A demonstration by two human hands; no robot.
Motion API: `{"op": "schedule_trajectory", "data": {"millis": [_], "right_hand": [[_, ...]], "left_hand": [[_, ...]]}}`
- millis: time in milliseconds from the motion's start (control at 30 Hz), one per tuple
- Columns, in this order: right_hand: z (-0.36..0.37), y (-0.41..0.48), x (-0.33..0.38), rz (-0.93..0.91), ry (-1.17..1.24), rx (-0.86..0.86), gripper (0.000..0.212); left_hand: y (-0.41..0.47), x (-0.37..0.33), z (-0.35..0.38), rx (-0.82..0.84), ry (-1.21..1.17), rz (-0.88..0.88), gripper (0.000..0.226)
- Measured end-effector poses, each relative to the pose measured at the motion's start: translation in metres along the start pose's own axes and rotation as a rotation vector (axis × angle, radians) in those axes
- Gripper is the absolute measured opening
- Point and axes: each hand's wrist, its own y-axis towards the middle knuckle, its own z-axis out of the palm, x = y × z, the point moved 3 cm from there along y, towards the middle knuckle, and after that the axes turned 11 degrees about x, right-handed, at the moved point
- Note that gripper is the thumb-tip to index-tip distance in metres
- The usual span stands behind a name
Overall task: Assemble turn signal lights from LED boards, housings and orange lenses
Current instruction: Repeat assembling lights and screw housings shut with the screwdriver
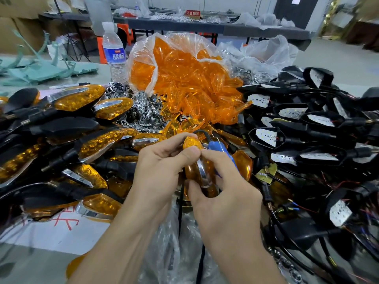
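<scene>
Just below the middle of the frame we see the turn signal light held between both hands. The left hand curls its fingers round the upper end, thumb pressed across the lens. The right hand grips a blue-handled tool in curled fingers, its thumb touching the light's lower end. The light has an orange lens with a chrome strip down it. Its long axis runs nearly top to bottom, rounded end uppermost
</scene>
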Motion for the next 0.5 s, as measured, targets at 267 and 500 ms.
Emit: {"op": "schedule_trajectory", "data": {"millis": [267,500], "right_hand": [[-0.018,0.011,-0.013,0.183,0.45,0.101,0.044],[-0.021,0.015,-0.016,0.193,0.616,0.242,0.036]], "left_hand": [[-0.001,-0.012,0.002,0.241,-0.205,-0.023,0.024],[-0.002,-0.016,0.003,0.333,-0.123,-0.039,0.031]]}}
